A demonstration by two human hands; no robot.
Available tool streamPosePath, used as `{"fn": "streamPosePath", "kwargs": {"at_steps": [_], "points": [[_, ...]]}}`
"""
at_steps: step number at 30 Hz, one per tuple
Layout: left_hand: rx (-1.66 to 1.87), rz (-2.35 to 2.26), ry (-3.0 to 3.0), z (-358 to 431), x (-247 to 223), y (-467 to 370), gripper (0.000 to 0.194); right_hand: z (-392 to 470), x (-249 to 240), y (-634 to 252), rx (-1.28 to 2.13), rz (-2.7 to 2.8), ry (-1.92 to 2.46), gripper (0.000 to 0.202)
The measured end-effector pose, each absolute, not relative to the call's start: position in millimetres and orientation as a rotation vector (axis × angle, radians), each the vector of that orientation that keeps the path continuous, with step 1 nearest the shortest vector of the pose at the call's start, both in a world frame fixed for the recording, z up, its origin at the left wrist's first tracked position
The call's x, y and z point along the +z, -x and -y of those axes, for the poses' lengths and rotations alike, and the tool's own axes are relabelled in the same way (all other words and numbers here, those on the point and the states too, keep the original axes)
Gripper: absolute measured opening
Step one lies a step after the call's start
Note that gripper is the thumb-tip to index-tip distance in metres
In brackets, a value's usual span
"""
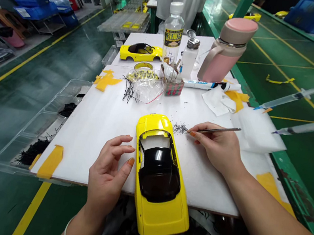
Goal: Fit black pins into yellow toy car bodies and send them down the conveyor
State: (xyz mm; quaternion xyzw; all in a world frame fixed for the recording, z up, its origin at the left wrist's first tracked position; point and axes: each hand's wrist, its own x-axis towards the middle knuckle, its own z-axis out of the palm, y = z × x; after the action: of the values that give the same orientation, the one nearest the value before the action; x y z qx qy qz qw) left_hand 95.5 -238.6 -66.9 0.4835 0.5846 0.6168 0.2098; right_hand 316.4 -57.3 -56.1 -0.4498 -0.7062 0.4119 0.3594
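Note:
A yellow model car body [162, 220] with a black roof lies lengthwise before me, its near end reaching past the board's front edge. Beside its left flank is my left hand [111, 166], fingers apart and curved, holding nothing; whether a fingertip touches the car is hard to tell. My right hand [218, 146] is closed around slim metal tweezers [218, 130]. Their tip points down at a scatter of tiny black parts [179, 128] on the white board [90, 134], just right of the car's far end.
Farther back stand a second yellow car body [140, 52], a clear bottle [173, 32], a small jar [189, 58] and a pink flask [225, 52]. A plastic bag [149, 90] lies mid-board. Two syringes [305, 94] jut in from the right. A clear tray [41, 126] holds black pieces.

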Motion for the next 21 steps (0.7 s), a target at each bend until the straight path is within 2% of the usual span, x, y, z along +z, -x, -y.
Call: {"fn": "streamPosePath", "kwargs": {"at_steps": [21], "points": [[1.719, -1.641, -1.358, 239.5, -67.4, -96.3, 0.021, 59.7, -53.3, -316.3, 1.074, 1.833, 1.136, 0.013]]}}
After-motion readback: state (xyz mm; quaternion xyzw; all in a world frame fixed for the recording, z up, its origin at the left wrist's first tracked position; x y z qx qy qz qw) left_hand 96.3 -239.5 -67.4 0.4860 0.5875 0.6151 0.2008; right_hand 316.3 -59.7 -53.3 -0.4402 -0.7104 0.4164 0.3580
